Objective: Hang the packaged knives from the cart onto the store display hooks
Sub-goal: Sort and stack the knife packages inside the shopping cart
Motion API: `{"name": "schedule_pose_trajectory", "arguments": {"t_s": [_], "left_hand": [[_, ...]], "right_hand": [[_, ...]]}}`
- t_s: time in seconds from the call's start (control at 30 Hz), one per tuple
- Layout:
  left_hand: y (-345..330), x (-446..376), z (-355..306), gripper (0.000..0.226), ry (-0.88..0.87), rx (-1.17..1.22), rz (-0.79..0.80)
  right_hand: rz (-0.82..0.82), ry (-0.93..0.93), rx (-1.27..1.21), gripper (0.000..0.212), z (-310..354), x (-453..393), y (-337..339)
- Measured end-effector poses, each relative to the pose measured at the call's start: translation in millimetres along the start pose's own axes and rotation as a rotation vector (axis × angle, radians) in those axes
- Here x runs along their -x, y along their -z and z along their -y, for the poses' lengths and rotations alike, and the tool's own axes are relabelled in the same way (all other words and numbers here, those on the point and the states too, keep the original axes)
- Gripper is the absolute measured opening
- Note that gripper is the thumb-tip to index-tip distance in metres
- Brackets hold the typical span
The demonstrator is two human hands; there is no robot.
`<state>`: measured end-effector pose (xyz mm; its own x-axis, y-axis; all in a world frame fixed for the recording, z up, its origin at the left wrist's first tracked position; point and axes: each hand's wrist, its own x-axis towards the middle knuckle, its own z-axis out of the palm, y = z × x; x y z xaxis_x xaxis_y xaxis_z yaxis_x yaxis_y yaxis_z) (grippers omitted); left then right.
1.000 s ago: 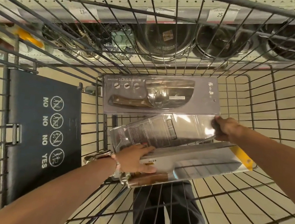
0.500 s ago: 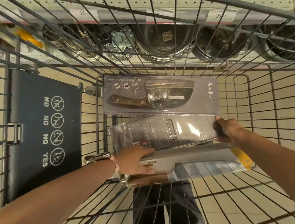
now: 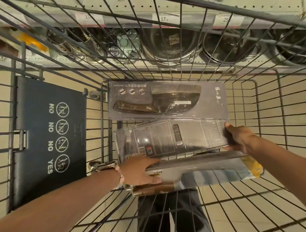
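Wire cart (image 3: pixel 274 118) over tiled floor (image 3: pixel 289 217); both hands grip one knife pack (image 3: pixel 174 137)

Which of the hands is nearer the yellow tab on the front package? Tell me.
Right. The right hand grips the middle package's end just above the yellow tab; the left hand is at the opposite, handle end.

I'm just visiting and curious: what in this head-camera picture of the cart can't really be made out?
- Display hooks: none clearly visible in the head view; cart wires and the top edge cut off the pegboard.
- Middle package: print too small, glare over it.
- Front package: the left hand covers its near end.
- Right hand: fingertips hidden under the middle package.
- Price tags: blurred.
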<state>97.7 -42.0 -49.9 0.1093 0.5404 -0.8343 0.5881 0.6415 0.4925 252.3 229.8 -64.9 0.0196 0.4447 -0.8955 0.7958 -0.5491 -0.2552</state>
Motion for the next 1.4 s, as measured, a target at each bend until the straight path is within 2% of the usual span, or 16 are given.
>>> {"name": "schedule_pose_trajectory", "arguments": {"t_s": [0.37,0.6,0.73,0.83,0.97,1.1,1.17,1.4], "left_hand": [[-8.0,-3.2,9.1,0.075,0.024,-0.203,-0.065],[-7.8,-6.1,11.6,0.104,0.087,-0.259,-0.210],[-7.0,-7.8,11.5,0.111,0.100,-0.243,-0.148],[-7.4,-4.8,10.2,0.103,0.087,-0.231,-0.133],[-11.1,-1.8,13.0,0.090,0.063,-0.247,-0.202],[-16.3,-2.6,12.9,0.095,0.061,-0.281,-0.205],[-14.1,-4.5,12.2,0.098,0.063,-0.301,-0.218],[12.9,-4.3,15.3,0.055,0.000,-0.235,-0.447]], "right_hand": [[0.021,-0.009,0.057,0.033,4.2,16.5,2.3],[0.128,-0.035,-0.034,0.026,2.4,13.8,7.1],[0.173,-0.020,-0.023,0.027,3.1,15.8,8.7],[0.205,-0.030,-0.027,0.026,2.0,17.0,10.1],[0.233,-0.034,-0.025,0.026,2.6,21.0,13.7],[0.224,-0.064,0.059,0.029,-6.7,23.3,19.7],[0.239,-0.084,-0.028,0.023,-11.6,24.0,20.8],[0.287,-0.119,-0.047,0.024,-2.4,24.4,23.2]]}}
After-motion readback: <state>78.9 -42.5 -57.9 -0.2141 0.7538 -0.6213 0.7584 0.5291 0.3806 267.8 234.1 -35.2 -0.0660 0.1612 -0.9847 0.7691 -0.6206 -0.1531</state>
